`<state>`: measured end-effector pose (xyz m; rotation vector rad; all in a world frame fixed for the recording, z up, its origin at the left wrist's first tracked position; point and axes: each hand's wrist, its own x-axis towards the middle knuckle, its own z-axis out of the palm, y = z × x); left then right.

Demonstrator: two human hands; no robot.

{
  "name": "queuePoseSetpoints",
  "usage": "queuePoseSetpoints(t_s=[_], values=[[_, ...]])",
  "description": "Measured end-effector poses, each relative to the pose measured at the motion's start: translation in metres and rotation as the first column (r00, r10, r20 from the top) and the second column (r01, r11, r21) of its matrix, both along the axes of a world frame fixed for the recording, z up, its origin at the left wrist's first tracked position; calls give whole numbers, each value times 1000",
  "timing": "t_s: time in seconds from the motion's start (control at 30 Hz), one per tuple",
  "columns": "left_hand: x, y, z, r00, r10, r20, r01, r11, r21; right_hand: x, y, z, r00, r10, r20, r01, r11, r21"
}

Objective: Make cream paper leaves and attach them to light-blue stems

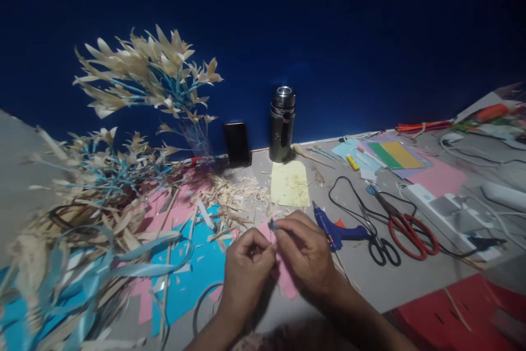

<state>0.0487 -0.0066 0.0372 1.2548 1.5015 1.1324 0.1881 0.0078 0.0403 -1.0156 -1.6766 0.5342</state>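
Note:
Both my hands meet low in the middle of the view, above a strip of pink paper (287, 280). My right hand (307, 252) pinches a small blue-grey piece (272, 224) between thumb and fingertips; its kind is too small to tell. My left hand (249, 269) is closed beside it, thumb against the fingers, and what it grips is hidden. Just right of my right hand lies a blue hot glue gun (329, 225). A pale yellow sheet (290, 181) with smears on it lies beyond my fingers, and cream-coloured husk scraps (238, 192) are strewn to its left.
Black-handled scissors (384, 251) and red-handled scissors (413, 236) lie right, near a white power strip (439, 217). At the back stand a steel flask (281, 132) and a phone (237, 144). Dried-husk flowers (164, 66), blue paper (193, 269) and blue ribbon (143, 270) fill the left.

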Motion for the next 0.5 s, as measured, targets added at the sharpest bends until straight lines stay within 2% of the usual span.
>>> queuePoseSetpoints(t_s=[0.2,0.5], values=[[3,-2,-2,999,36,-27,-35,999,38,-3,-1,-4,1000,-10,15,9,998,63],[4,-1,-4,998,22,-58,-21,1000,18,-6,-2,-10,998,-60,8,60,998,25]])
